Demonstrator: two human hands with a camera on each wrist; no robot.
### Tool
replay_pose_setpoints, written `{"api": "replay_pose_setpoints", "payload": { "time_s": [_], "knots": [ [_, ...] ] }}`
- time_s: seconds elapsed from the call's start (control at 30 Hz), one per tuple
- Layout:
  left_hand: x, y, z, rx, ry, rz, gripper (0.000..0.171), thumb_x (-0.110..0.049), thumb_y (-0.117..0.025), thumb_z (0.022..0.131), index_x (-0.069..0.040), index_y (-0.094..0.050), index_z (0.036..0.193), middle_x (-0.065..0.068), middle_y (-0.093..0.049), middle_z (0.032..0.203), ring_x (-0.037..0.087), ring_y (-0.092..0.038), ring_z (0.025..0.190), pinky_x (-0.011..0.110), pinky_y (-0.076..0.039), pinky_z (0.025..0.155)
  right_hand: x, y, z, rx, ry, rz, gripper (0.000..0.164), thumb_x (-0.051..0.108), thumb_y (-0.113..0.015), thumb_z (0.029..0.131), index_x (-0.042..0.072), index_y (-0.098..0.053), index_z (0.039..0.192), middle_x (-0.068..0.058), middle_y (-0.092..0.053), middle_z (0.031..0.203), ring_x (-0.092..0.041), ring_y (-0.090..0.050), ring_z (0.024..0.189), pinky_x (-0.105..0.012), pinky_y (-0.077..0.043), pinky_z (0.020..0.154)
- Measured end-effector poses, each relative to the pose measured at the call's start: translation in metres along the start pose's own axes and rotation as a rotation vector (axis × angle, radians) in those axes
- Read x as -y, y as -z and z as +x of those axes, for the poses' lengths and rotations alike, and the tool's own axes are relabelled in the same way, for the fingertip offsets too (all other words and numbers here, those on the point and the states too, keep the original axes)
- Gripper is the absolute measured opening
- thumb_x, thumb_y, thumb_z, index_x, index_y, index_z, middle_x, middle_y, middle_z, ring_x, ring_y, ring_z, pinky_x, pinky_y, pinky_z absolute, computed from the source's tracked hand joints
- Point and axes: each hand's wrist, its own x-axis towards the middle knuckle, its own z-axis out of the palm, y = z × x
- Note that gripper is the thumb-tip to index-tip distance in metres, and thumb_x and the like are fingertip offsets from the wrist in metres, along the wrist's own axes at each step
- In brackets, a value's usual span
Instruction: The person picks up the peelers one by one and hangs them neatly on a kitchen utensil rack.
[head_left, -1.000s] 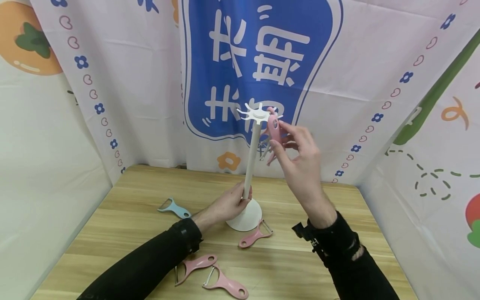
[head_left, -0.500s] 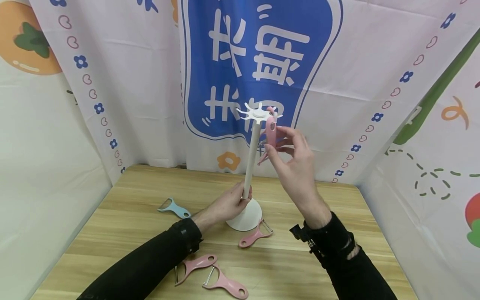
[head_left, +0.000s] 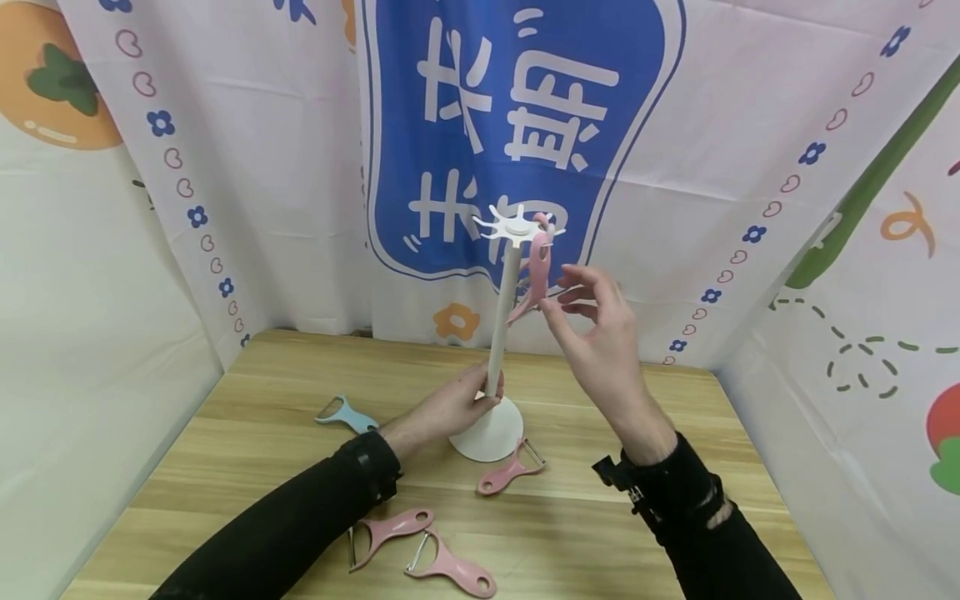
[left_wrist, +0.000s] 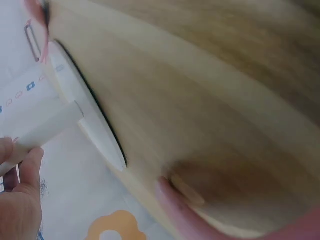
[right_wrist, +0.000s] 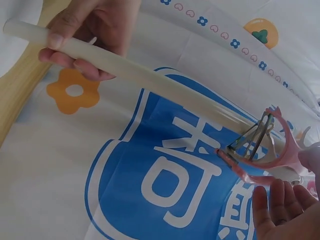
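A white hook stand (head_left: 504, 317) rises from a round base on the table, its pole tilted slightly right. My left hand (head_left: 442, 410) grips the pole low down, just above the base. From the hooks on the right side hangs a pink peeler (head_left: 538, 260); behind it a second pink one is mostly hidden. My right hand (head_left: 609, 346) is just to the right of the nearer peeler, fingers spread and apart from it. The thumb tip lies at or close to its lower edge; contact is unclear. Peeler frames with metal blades (right_wrist: 255, 135) show beside the pole in the right wrist view.
On the wooden table (head_left: 637, 508), a pink peeler (head_left: 512, 475) lies before the base. Two more pink peelers, one left (head_left: 397, 525) and one right (head_left: 457, 571), lie near the front. A light blue peeler (head_left: 351, 415) is partly behind my left forearm. Printed curtains surround the table.
The nearer pink peeler has shifted left and its lower end has swung toward the pole. My right fingers have loosened from it and drawn back right. My left hand stays on the pole.
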Motion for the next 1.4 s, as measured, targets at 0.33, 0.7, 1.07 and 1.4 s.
{"api": "replay_pose_setpoints", "payload": {
  "time_s": [0.33, 0.7, 1.07, 1.4],
  "knots": [
    [0.002, 0.006, 0.004, 0.021, -0.038, -0.046, 0.019, -0.006, -0.072, 0.096, -0.014, -0.059, 0.108, -0.002, -0.063, 0.101, 0.011, -0.066, 0.103, 0.038, -0.058, 0.092, -0.018, 0.009, -0.014, 0.111, -0.064, -0.053, 0.047, 0.023, -0.072, 0.098, 0.009, -0.056, 0.14, -0.006, -0.06, 0.128, -0.022, -0.063, 0.111, -0.041, -0.056, 0.097],
    [0.001, 0.01, 0.004, -0.009, 0.024, -0.037, 0.017, -0.008, -0.073, 0.095, -0.015, -0.061, 0.105, -0.002, -0.064, 0.101, 0.011, -0.066, 0.104, 0.034, -0.058, 0.09, -0.04, 0.011, -0.031, 0.3, -0.128, -0.148, 0.049, 0.025, -0.072, 0.098, 0.008, -0.055, 0.14, -0.008, -0.059, 0.134, -0.025, -0.062, 0.115, -0.043, -0.056, 0.098],
    [-0.001, 0.01, 0.002, -0.098, 0.04, -0.02, 0.018, -0.008, -0.073, 0.095, -0.014, -0.059, 0.105, -0.003, -0.062, 0.103, 0.014, -0.065, 0.106, 0.033, -0.058, 0.09, -0.055, 0.007, -0.046, 0.459, -0.163, -0.186, 0.052, 0.027, -0.073, 0.097, 0.007, -0.054, 0.142, -0.01, -0.058, 0.134, -0.022, -0.059, 0.12, -0.044, -0.052, 0.103],
    [-0.012, 0.007, 0.003, -0.194, 0.084, 0.04, 0.021, -0.011, -0.072, 0.096, -0.011, -0.057, 0.111, -0.002, -0.06, 0.101, 0.013, -0.064, 0.103, 0.03, -0.058, 0.084, -0.064, 0.001, -0.057, 0.551, -0.141, -0.212, 0.05, 0.027, -0.072, 0.097, 0.01, -0.055, 0.141, -0.004, -0.059, 0.135, -0.018, -0.06, 0.118, -0.04, -0.054, 0.1]
  ]
}}
